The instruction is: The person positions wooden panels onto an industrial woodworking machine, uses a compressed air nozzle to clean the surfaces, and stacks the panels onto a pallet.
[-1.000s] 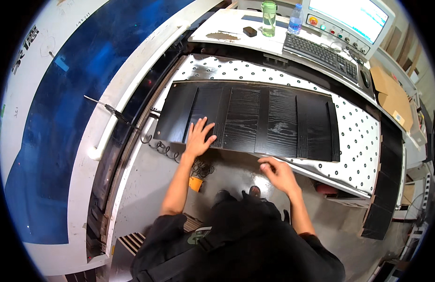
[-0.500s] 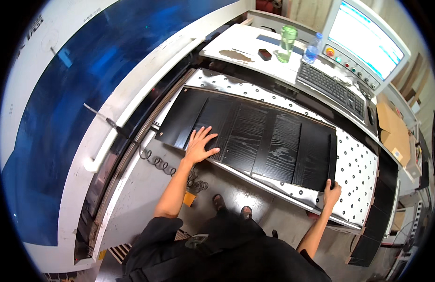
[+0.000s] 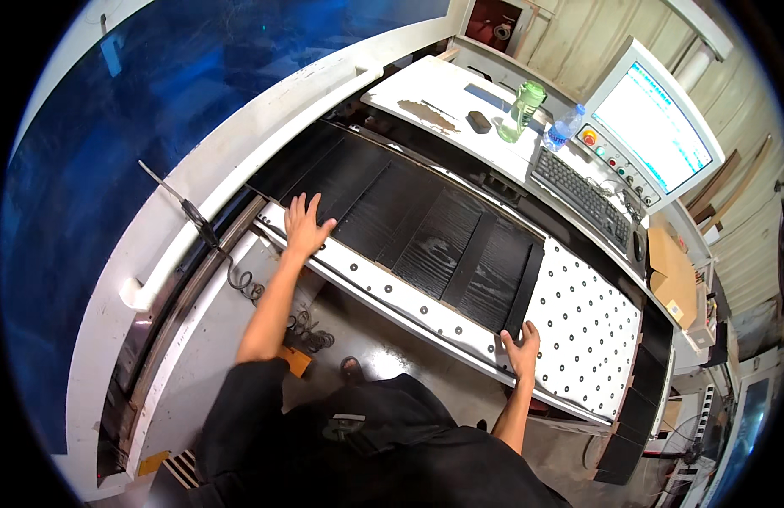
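Note:
A long black wood-grain panel (image 3: 435,242) with raised crosswise strips lies on a white, dotted machine table (image 3: 578,322). Its far-left end reaches in under the edge of the machine's blue-windowed hood. My left hand (image 3: 300,227) rests with spread fingers on the panel's near edge, toward its left part. At the near right corner, my right hand (image 3: 522,349) has its thumb and fingers around the panel's corner, beside the end strip. The undersides of the right fingers are partly hidden.
A white hood with a blue window (image 3: 206,76) and a handle bar (image 3: 240,182) stands at left. A cabled tool (image 3: 193,218) hangs there. Behind are a green jug (image 3: 519,114), a bottle (image 3: 563,129), a keyboard (image 3: 582,195) and a monitor (image 3: 654,118). Cardboard (image 3: 670,275) lies at right.
The black panel has slid left and away along the table, its far end now under the hood's edge. Both hands moved left with it, and more dotted table shows at right.

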`<state>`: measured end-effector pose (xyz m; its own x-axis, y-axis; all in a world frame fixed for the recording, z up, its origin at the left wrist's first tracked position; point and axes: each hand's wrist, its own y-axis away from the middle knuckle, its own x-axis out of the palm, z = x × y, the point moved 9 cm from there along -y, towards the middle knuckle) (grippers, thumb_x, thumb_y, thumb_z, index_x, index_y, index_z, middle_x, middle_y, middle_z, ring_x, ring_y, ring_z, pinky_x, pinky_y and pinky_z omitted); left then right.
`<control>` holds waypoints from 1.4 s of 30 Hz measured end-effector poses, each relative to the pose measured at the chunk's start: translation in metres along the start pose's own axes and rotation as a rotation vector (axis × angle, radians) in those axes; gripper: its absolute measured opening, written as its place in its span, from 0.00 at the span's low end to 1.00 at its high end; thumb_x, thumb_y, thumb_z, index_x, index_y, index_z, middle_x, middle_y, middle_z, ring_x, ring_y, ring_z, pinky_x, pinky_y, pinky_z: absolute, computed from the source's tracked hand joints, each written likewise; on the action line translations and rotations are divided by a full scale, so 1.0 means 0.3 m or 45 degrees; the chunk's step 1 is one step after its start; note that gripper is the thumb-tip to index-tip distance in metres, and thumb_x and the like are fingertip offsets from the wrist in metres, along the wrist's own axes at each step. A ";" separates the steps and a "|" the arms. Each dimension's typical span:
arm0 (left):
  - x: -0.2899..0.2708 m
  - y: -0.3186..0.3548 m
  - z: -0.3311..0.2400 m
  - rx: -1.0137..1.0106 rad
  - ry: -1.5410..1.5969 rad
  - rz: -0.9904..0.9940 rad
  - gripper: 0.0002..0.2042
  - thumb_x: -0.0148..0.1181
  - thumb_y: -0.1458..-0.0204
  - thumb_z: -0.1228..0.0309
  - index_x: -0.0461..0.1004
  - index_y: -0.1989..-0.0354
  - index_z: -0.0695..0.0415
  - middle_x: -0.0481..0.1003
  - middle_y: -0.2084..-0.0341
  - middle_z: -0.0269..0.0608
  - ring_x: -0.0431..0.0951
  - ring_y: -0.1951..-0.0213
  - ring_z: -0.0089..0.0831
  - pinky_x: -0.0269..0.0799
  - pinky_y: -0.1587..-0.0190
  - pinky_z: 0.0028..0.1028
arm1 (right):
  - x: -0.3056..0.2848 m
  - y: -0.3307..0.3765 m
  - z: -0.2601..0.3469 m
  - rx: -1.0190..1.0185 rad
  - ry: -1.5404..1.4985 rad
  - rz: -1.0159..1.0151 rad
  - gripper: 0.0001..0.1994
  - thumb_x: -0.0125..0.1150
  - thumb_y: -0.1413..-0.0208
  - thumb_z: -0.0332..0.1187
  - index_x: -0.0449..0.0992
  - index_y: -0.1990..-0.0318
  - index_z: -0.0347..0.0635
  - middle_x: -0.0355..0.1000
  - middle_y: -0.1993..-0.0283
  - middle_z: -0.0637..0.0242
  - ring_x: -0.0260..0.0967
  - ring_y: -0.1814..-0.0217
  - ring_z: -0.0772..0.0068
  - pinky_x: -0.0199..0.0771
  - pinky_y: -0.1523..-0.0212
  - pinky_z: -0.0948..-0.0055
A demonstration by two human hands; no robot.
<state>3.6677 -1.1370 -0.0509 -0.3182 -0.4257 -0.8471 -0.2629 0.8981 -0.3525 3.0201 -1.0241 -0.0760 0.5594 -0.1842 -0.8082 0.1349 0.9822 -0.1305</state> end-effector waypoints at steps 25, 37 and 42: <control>0.162 0.074 -0.016 -0.487 -0.005 0.239 0.59 0.56 0.48 0.29 0.48 0.24 0.71 0.41 0.21 0.59 0.32 0.20 0.53 0.17 0.26 0.63 | 0.113 -0.138 0.251 -0.257 0.021 0.190 0.39 0.75 0.50 0.50 0.73 0.33 0.39 0.65 0.28 0.52 0.52 0.21 0.40 0.41 0.23 0.38; 0.249 -0.109 0.024 -0.491 -0.032 0.336 0.60 0.56 0.47 0.30 0.45 0.24 0.73 0.40 0.21 0.61 0.31 0.20 0.55 0.19 0.27 0.65 | 0.144 -0.343 0.282 -0.321 -0.161 0.087 0.37 0.80 0.57 0.46 0.77 0.38 0.37 0.70 0.31 0.56 0.56 0.23 0.45 0.42 0.22 0.44; 0.261 -0.121 0.008 -0.494 0.040 0.320 0.58 0.56 0.45 0.31 0.43 0.23 0.71 0.38 0.21 0.59 0.31 0.20 0.51 0.15 0.26 0.59 | 0.143 -0.350 0.258 -0.314 -0.134 0.062 0.37 0.82 0.60 0.47 0.80 0.42 0.34 0.72 0.33 0.59 0.58 0.24 0.48 0.44 0.22 0.45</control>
<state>3.6544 -1.2027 -0.1053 -0.4419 -0.2083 -0.8726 -0.4937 0.8686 0.0427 3.0933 -1.1379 -0.0525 0.6440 -0.1266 -0.7545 -0.0905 0.9667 -0.2394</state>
